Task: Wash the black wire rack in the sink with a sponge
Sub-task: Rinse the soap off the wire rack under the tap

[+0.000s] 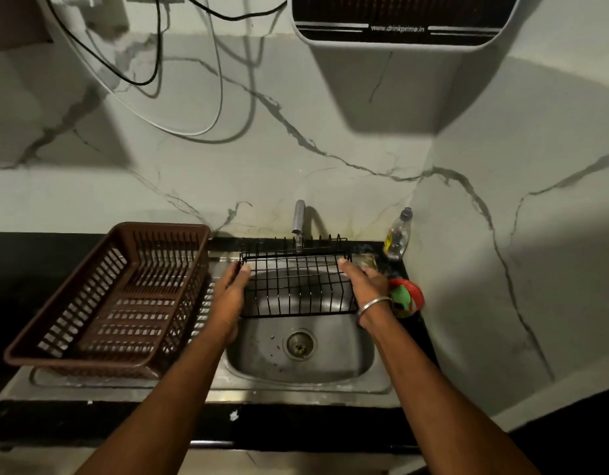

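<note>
Black wire rack (298, 286) hangs over the far half of the steel sink (330, 358), just under the tap (299, 221), gripped at its left end by the left hand (232, 286) and at its right end by the right hand (363, 281), a brown plastic basket (118, 296) sitting alongside on the drainboard.
</note>
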